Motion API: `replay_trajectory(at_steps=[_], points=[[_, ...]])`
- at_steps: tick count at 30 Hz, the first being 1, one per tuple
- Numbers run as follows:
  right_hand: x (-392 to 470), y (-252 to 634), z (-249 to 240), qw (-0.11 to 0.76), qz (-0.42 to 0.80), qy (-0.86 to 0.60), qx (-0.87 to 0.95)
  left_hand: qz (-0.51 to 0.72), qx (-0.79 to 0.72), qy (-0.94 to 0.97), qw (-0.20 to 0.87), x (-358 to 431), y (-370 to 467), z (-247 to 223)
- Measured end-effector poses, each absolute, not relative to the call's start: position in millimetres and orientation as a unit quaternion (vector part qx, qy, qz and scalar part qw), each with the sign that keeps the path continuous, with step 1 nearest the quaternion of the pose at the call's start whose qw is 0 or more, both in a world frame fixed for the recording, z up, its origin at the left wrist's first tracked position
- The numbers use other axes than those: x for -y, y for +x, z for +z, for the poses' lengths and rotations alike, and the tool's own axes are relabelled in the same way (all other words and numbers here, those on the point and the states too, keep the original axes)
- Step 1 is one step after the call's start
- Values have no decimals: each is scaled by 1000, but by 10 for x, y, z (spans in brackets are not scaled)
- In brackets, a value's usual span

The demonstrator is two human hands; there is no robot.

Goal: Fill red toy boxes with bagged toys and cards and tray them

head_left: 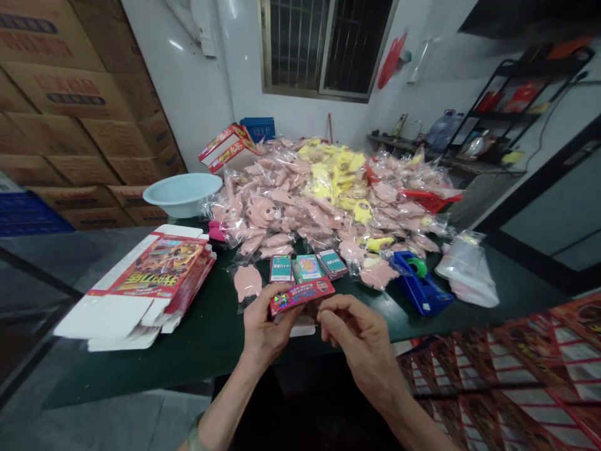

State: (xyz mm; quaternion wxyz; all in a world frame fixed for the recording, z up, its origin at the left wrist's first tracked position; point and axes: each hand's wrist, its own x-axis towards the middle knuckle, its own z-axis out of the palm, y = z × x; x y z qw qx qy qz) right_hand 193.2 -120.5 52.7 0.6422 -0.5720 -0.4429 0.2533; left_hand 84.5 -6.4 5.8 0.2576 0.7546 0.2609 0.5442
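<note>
Well left of a small red box (303,295), printed cartons (154,266) lie in a pile. Nearer the box's left side rests a bagged pink toy (248,283). The person's left hand (265,322), the nearer one, curls firmly around the box's left end. The box's long axis runs across toward the right hand, right end tilted slightly up; its glossy face carries lettering and a shimmering patch. Card stacks (308,267) sit just behind it. Below its right end, the right hand (354,329) has bent fingers; whether they pinch anything is unclear.
</note>
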Motion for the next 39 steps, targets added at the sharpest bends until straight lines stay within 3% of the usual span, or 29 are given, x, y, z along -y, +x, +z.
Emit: replay_trajectory(at_steps=[7, 23, 34, 39], points=[[1045, 1851, 337, 697, 373, -505, 346, 544, -266, 754, 254, 77, 844, 54], [991, 1676, 355, 739, 412, -482, 229, 567, -210, 766, 217, 102, 839, 65], [926, 1647, 369, 726, 397, -517, 218, 479, -128, 859, 128, -33, 757, 160], [881, 1649, 332, 732, 387, -512, 229, 448, -106, 876, 144, -91, 734, 203]])
